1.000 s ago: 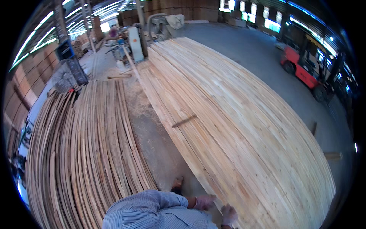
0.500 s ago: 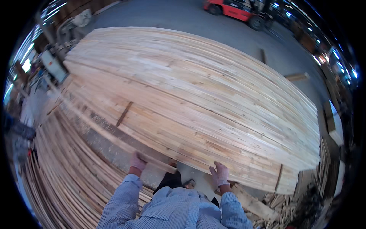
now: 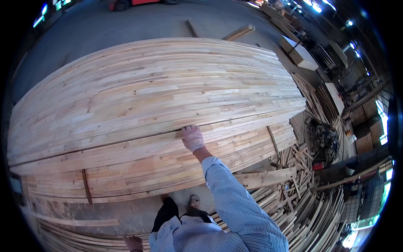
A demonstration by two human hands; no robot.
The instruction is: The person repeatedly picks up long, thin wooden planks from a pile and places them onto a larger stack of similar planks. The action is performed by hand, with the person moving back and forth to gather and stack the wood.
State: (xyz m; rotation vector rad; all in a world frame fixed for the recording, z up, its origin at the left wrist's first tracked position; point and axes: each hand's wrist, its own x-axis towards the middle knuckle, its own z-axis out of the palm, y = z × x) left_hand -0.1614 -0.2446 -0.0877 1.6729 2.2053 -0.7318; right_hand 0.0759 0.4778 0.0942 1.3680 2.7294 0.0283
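Note:
In front of me lies a broad stack of pale boards [image 3: 138, 96], with a dark gap running along its near side. My right hand [image 3: 193, 137], in a pale pinkish glove, is on the nearest board of the upper layer [image 3: 121, 150], its fingers bent over the far edge at the gap. My left hand [image 3: 133, 242] is low at the bottom edge, beside a pile of thin wood strips [image 3: 90, 241]. It looks dark and smeared, so its fingers cannot be made out. A loose strip [image 3: 75, 221] lies just beyond that pile, its end apart from the hand.
A lower layer of boards [image 3: 147, 182] juts toward me, with a dark cross stick [image 3: 86, 187] on it. My feet stand on the dusty floor [image 3: 138, 208]. Scrap wood [image 3: 289, 168] and long strips [image 3: 294, 227] lie at right. A red vehicle [image 3: 142, 1] is far off.
The view has swung right. My left hand has let go of the long strip and dropped back low. My right hand has moved from open over the stack's near edge onto the upper board.

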